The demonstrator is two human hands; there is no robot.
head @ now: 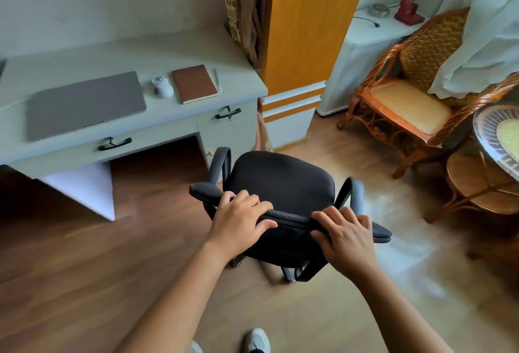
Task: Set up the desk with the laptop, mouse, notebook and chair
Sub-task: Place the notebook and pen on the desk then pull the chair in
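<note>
A wooden floor (84, 282) is running under everything here, with a pale bench (174, 52) standing against the wall, up and to the left of both hands. The person is leaning over a black office chair (280, 181). The left hand (238, 223) is gripping the top edge of the chair's backrest, fingers curled over it and thumb pressing the near side. The right hand (344, 237) is gripping the same edge further right, its fingers wrapped over the top.

The chair's base is mostly hidden beneath the seat and the hands; only a few dark legs and casters are peeking out below, too blurred to count. The backrest's long edge is running left to right, tilting down toward the right hand, and the seat is facing away from the person, toward the bench's right-hand drawers rather than the knee opening.

Well beyond the left hand, a closed grey laptop (84, 105) is lying flat on the bench with its long side along the front edge. Right of it are sitting a white mouse (163, 87) and then a brown notebook (194, 83), its long axis pointing roughly toward the wall. A wicker armchair (404, 99) is standing far beyond the right hand, partly draped by a white curtain (483, 29).
</note>
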